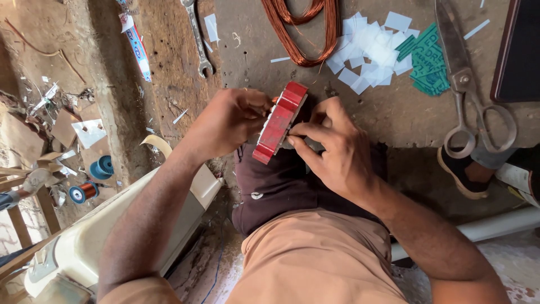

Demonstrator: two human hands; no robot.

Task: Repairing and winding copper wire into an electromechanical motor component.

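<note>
The red stator (279, 122) is being gripped at the tabletop (405, 112) edge by the closed left hand (230, 121) while the right hand (332, 149) is pinching something at its face, so a slackened grip could be letting it drop.

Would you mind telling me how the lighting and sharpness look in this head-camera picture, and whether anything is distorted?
Head view: soft, even daylight with no harsh glare; the left hand and right hand on the red toothed part are sharp, as are the scissors and copper wire coil; a dim shadow lies under the hands; the wide lens stretches the forearms towards the lower edge.
</note>
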